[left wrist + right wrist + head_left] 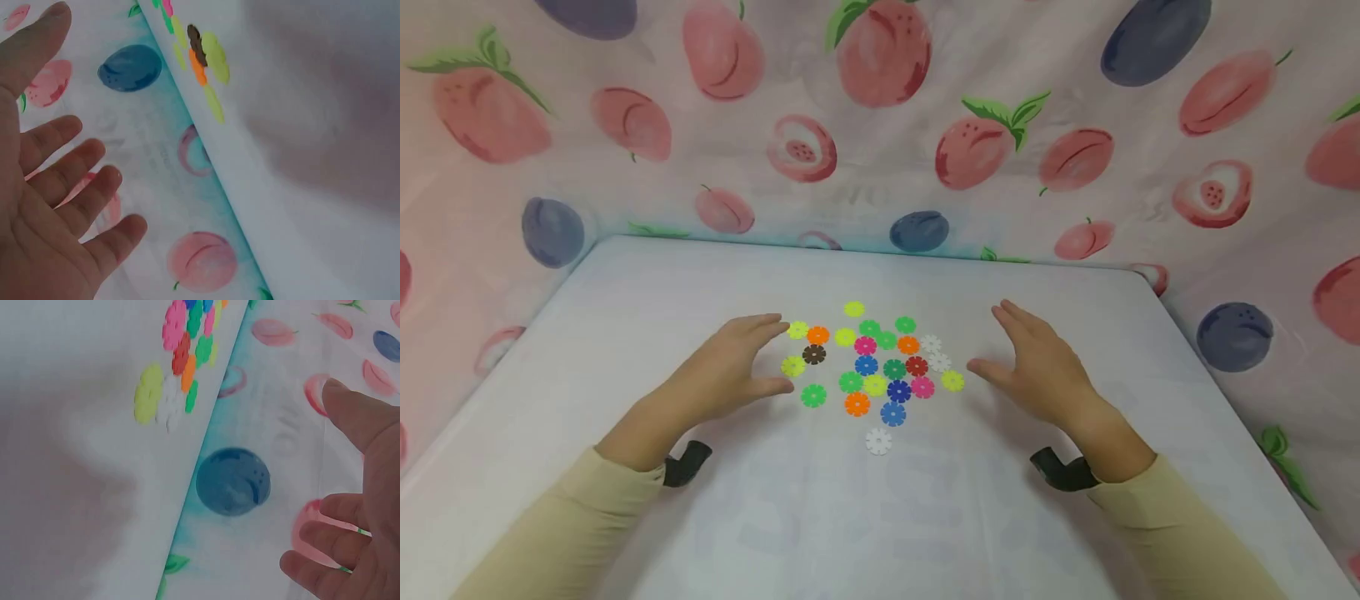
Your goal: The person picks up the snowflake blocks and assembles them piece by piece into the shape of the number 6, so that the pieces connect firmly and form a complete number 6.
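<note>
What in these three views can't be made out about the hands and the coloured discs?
- Left hand: head view shows only its back, so whether the fingertips touch the table is unclear.
- Right hand: same in the head view; the right wrist view cuts its palm off at the frame edge.
- Discs: too small in the head view for notch detail; blurred and edge-on in both wrist views.
- Black wrist mounts: mostly hidden by the sleeves.
</note>
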### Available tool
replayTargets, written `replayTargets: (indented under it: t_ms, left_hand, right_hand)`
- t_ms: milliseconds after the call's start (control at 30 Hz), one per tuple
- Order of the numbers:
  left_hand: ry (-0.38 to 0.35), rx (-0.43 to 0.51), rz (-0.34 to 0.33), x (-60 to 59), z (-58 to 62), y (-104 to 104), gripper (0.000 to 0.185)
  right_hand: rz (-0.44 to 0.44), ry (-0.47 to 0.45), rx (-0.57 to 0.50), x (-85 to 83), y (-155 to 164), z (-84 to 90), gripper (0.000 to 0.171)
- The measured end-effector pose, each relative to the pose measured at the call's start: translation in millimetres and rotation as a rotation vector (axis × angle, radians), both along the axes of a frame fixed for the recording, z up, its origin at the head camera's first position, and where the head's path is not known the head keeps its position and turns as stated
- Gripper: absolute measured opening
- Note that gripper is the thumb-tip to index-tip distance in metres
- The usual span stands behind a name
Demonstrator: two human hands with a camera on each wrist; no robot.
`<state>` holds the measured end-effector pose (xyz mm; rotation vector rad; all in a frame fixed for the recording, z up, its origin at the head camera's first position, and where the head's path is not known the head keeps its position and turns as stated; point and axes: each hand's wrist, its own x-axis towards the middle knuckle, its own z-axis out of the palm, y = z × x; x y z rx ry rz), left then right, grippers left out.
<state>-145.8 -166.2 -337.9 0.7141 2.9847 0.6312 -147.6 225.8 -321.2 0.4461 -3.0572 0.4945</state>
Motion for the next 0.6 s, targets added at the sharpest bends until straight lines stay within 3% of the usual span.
replayTargets:
  t_ms: [300,600]
  left_hand:
    - [-0.104,0.146,-0.081,2.7,-15.4,16,0.063]
    - [-0.236,0.114,-0.088,0.8,-24.9,21,0.052]
  right_hand:
    - [0.082,-0.021,-0.131,4.9,-21,-19.5,0.078]
    - [0.178,-0.188,-0.149,13.6,-44,-30.9,0.063]
